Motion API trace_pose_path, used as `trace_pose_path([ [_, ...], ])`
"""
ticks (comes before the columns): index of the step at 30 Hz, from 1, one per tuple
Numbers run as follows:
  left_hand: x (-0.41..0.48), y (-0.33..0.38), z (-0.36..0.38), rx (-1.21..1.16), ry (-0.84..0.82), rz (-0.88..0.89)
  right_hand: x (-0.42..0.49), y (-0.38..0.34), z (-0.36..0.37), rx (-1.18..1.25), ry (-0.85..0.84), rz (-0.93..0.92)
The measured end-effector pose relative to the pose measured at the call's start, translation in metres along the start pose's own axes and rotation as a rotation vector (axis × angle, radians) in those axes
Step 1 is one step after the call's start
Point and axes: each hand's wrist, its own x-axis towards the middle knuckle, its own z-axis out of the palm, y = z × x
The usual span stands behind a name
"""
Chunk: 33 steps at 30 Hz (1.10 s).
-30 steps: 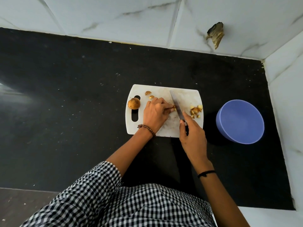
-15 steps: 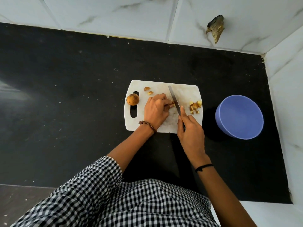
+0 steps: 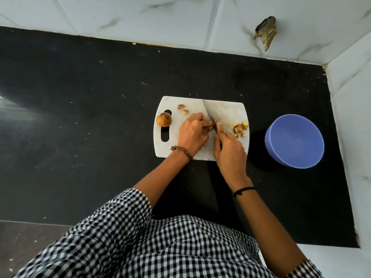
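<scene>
1. Head view, hands: the left hand (image 3: 192, 134) lies over the middle of the white plastic cutting board (image 3: 227, 110). Its grip is curled and pinches a small brown-skinned vegetable piece (image 3: 210, 126) down on the board.
2. The right hand (image 3: 229, 150), just to the right, has its grip wrapped round the hidden handle of a steel-bladed kitchen knife (image 3: 209, 112), with the forefinger laid along the blade's back. The blade slants toward the upper left of the frame and meets the piece beside the left fingertips.
3. A whole round brown vegetable (image 3: 164, 120) sits at the board's left edge, over the top of the handle slot. Two small cut bits (image 3: 183, 109) lie at the board's upper left, and a heap of cut chunks (image 3: 240, 129) lies at its right edge.
4. A round blue plastic bowl (image 3: 294, 141) stands right of the board, apart from it.
5. Surface: a black speckled stone tabletop (image 3: 80, 101), with glare at the left of the frame.
6. Room: white veined wall tiles (image 3: 140, 15) run along the top and right and meet in a corner. A ragged brown patch (image 3: 266, 33) marks the wall at upper right.
7. A black-and-white checked shirt (image 3: 160, 247) fills the bottom of the frame.
</scene>
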Motion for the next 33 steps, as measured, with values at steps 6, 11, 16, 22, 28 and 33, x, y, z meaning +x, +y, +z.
trace_pose_path([
  [6,-0.001,0.000,0.000,-0.023,0.001,-0.004,-0.020,0.005,-0.008,-0.008,-0.001,0.002],
  [11,0.000,-0.001,0.001,-0.048,-0.006,-0.020,-0.041,0.011,-0.018,-0.023,-0.020,0.033],
  [16,0.001,-0.001,0.000,-0.059,-0.007,-0.020,-0.056,0.013,-0.032,-0.045,-0.042,0.054],
  [22,0.001,0.001,-0.003,-0.060,-0.022,-0.029,-0.063,0.015,-0.054,-0.097,-0.086,0.041],
  [28,0.001,0.000,-0.004,-0.048,-0.049,-0.026,-0.062,0.017,-0.074,-0.066,-0.127,0.060],
  [33,0.001,0.001,-0.003,-0.017,-0.076,-0.011,-0.062,0.022,-0.075,0.055,-0.071,0.110],
])
